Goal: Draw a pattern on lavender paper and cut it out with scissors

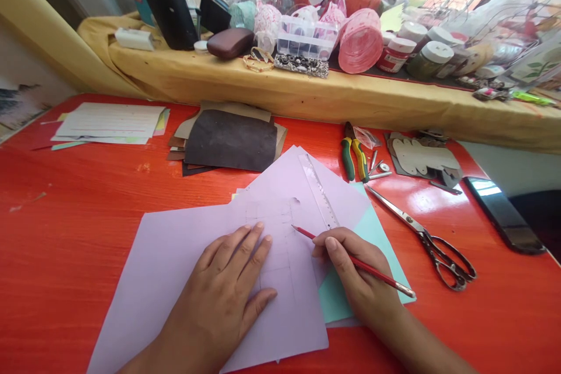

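Observation:
My left hand [230, 280] lies flat on a sheet of lilac paper [144, 280], fingers spread. Faint pencil lines run across that sheet beside the fingers. In my right hand [359, 269] a red pencil [377, 273] is gripped, its tip close to the drawn lines at the upper right of the sheet; whether it touches the paper I cannot tell. A clear ruler [318, 190] rests on another lilac sheet [280, 172] beyond the pencil. Turquoise paper [339, 298] shows beneath, partly under my right hand.
Scissors [425, 239] lie right of the papers, with a phone [504, 213] farther right. Pliers [354, 155], small metal pieces and cut card shapes [425, 155] sit behind. Dark leather-like sheets [232, 140] and lined cards [109, 121] lie at the back; a cluttered ledge [175, 73] borders the table.

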{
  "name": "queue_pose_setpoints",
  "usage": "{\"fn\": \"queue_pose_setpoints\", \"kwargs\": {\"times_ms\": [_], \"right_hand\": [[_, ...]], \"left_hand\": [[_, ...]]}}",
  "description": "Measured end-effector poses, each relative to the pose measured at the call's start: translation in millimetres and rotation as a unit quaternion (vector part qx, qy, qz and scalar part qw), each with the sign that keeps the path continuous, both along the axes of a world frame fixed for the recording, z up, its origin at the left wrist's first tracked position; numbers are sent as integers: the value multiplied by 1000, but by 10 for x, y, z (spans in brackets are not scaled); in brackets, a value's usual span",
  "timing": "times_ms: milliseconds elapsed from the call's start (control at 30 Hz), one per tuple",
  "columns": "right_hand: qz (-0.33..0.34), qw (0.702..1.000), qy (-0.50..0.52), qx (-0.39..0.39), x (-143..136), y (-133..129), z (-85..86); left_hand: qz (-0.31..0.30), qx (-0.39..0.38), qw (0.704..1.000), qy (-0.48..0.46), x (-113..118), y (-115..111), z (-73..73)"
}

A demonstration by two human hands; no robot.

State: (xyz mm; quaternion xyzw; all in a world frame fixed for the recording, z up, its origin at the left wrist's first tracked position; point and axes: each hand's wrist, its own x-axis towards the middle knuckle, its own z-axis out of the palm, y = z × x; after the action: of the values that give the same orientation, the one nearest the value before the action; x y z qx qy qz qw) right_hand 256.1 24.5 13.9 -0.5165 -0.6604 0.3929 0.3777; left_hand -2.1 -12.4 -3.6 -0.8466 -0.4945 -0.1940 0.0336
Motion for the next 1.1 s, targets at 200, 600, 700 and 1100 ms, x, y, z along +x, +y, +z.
{"fn": "queue_pose_setpoints", "kwargs": {"times_ms": [200, 600, 700, 1100], "right_hand": [[6, 1000, -16, 4, 5, -10, 6], [4, 999, -35, -9, -21, 17, 29], [6, 999, -35, -11, -18, 12, 26], [0, 999, -34, -12, -1, -4, 30]], "left_hand": [[4, -4, 1000, -2, -7, -7, -15], [3, -6, 1000, 4, -10, -17, -21], [1, -5, 1000, 7, -17, -14, -17], [6, -6, 1000, 4, -1, -8, 8]]}}
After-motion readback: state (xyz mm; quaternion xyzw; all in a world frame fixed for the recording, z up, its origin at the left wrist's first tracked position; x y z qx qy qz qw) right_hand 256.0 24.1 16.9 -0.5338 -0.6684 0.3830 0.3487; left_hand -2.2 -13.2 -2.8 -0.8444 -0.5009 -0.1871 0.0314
